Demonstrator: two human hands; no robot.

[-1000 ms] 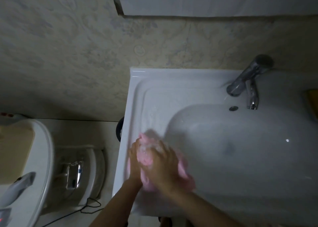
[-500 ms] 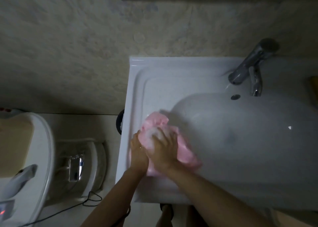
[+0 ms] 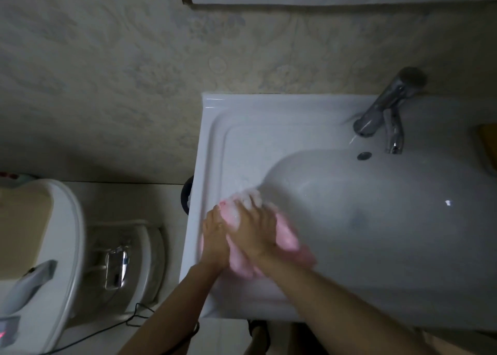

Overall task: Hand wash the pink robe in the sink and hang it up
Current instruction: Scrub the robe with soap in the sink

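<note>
Head view, dim bathroom, some motion blur. The pink robe [image 3: 289,237] is bunched into a wad on the flat left ledge of the sink [image 3: 215,139], at the near-left edge of the basin, partly hanging toward the bowl. White soap suds [image 3: 243,200] sit on the far end of the wad.

Left hand [image 3: 215,232] is against the left side of the wad, fingers curved along the cloth and holding it. Right hand [image 3: 256,229] lies on top, fingers spread and curled over the fabric, gripping it, fingertips in the suds. The two hands touch each other at the thumbs. Both forearms come in from the near edge.

Faucet [image 3: 387,104] is at the far right of the sink, spout angled left, with a thin trickle of water [image 3: 352,139] at the spout. Overflow hole [image 3: 364,155] is just below the spout.

Left of the sink is a toilet tank [image 3: 139,260] with a chrome flush button [image 3: 115,266]. A white appliance [image 3: 48,247] fills the near-left corner. Black cord [image 3: 135,315] lies on the floor. Patterned tile wall [image 3: 107,72] is behind. A yellowish object [image 3: 488,145] is cut off at the right edge, cannot tell what it is.
</note>
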